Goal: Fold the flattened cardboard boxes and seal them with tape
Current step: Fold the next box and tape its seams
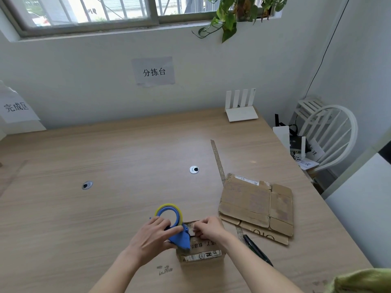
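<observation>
Head view, looking down: a small folded cardboard box (pixel 201 251) is seen near the front edge of the wooden tabletop (pixel 105 166), its top face turned up with printed labels along the near side. A blue tape dispenser (pixel 176 231) with a yellow-rimmed roll is held against the box's top left edge by the left hand (pixel 153 236), whose fingers are curled round the dispenser's body. The right hand (pixel 208 227) is laid on the far top of the box, its fingertips pinched together at a bit of tape right beside the dispenser's mouth. Just to the right, a stack of flattened cardboard boxes (pixel 257 205) is seen lying flat, apart from the folded one. A dark pen-like tool (pixel 257 249) is seen between the right forearm and that stack; what it is exactly cannot be told. A long strip of used tape (pixel 218 161) is stretched along the tabletop beyond the stack. Two round cable holes (pixel 194 169) are set into the surface. At the back right corner a white router (pixel 241 112) with four antennas is stood against the wall. A paper sign (pixel 154 71) is stuck on the wall, a leafy plant (pixel 232 15) hangs from the window sill, and a white chair (pixel 330 134) is seen off the right edge.
</observation>
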Action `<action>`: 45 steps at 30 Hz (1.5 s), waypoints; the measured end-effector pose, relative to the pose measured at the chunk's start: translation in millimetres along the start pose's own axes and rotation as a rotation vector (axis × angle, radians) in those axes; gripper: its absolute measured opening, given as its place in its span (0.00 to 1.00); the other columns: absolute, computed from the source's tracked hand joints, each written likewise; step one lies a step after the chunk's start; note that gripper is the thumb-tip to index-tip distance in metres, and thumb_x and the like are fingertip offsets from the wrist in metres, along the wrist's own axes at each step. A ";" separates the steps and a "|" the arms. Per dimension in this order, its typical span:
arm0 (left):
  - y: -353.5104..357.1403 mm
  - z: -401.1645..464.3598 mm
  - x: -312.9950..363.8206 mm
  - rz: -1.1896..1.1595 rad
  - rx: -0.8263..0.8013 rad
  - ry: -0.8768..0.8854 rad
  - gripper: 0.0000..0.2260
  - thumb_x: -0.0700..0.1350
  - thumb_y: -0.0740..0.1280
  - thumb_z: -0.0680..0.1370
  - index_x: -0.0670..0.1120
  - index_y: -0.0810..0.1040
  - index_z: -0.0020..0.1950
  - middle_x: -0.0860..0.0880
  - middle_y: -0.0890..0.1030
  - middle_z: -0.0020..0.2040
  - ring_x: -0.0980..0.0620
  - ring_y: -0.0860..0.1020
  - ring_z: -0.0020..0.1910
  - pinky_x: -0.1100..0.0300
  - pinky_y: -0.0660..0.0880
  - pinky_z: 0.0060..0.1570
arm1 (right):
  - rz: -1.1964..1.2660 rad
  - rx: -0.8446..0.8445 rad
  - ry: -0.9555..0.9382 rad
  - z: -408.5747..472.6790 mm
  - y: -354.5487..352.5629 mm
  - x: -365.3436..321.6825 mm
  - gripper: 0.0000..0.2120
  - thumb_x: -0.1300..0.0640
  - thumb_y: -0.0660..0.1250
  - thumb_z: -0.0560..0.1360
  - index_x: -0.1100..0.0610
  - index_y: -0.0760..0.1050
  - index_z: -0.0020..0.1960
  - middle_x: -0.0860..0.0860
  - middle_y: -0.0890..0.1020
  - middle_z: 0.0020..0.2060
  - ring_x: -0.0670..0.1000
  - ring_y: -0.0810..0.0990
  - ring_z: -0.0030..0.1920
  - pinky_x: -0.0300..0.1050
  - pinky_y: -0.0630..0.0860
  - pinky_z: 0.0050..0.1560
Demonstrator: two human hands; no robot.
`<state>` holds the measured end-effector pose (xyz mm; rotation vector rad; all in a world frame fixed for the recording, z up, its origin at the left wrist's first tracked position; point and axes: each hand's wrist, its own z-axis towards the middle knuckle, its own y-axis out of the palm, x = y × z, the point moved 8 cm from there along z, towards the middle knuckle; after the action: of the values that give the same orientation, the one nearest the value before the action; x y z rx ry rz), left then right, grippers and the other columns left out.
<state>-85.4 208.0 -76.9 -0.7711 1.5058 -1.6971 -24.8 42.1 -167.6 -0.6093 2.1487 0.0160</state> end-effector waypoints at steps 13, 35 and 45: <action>1.3 11.8 -0.8 -0.126 -0.001 -0.155 0.22 0.64 0.61 0.73 0.60 0.72 0.65 0.59 0.72 0.42 0.59 0.70 0.40 0.66 0.64 0.47 | 0.183 -0.112 -0.097 -7.5 -6.4 -8.2 0.10 0.61 0.62 0.79 0.55 0.81 0.54 0.57 0.86 0.53 0.54 0.86 0.52 0.44 0.82 0.53; 4.0 8.1 -5.5 -0.187 -0.074 -0.223 0.21 0.67 0.54 0.78 0.61 0.71 0.66 0.63 0.75 0.39 0.63 0.73 0.38 0.71 0.66 0.35 | 0.068 -0.033 -0.314 -10.9 -14.2 -4.1 0.04 0.59 0.74 0.77 0.58 0.86 0.49 0.50 0.88 0.44 0.43 0.84 0.42 0.37 0.78 0.43; 2.1 2.7 -31.0 -0.169 -0.228 -0.392 0.27 0.70 0.52 0.78 0.61 0.65 0.75 0.56 0.82 0.57 0.52 0.80 0.49 0.56 0.70 0.40 | 0.206 0.008 -0.189 -9.2 -25.9 5.8 0.06 0.59 0.69 0.80 0.60 0.79 0.54 0.57 0.84 0.50 0.52 0.86 0.52 0.49 0.83 0.56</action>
<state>-65.7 232.2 -77.6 -1.3008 1.3976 -1.3971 -23.5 14.8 -161.1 -0.3637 2.0174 0.1707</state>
